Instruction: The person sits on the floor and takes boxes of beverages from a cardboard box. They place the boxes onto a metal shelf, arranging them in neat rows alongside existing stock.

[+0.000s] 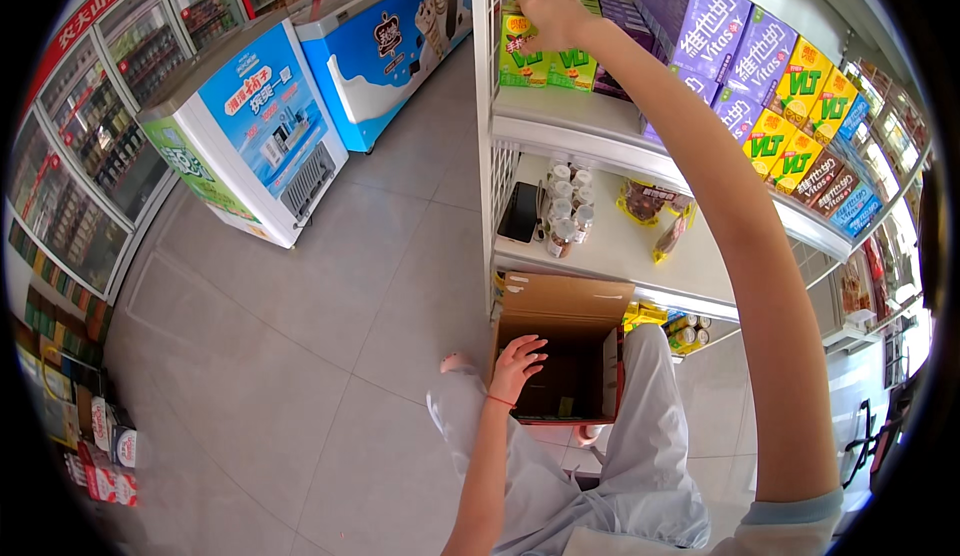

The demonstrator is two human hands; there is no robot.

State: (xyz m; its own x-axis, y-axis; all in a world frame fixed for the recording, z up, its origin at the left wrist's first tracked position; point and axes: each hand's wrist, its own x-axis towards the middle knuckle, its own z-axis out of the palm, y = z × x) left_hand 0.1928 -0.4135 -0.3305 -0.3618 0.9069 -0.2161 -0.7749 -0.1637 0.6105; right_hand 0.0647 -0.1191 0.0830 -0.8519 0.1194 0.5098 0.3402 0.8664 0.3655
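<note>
My right hand (pixel 561 19) reaches up to the top shelf, its fingers over the top of a green drink carton (pixel 517 66) and its thumb at the front. Another green carton (pixel 571 72) stands just to the right, partly hidden by the hand. My left hand (pixel 516 367) is bare, fingers apart, over the left side of an open cardboard box (pixel 568 297). That box stands between my knees with a flap raised against the shelf, its inside dark. A small yellowish piece (pixel 565 406) shows inside it.
Purple cartons (pixel 709 27) and yellow cartons (pixel 806 75) fill the top shelf to the right. On the middle shelf are a phone (pixel 519 212), several small jars (pixel 570 207) and snack packets (pixel 651 205). A white mesh panel (pixel 504 248) edges the rack. Chest freezers (pixel 251 120) stand left.
</note>
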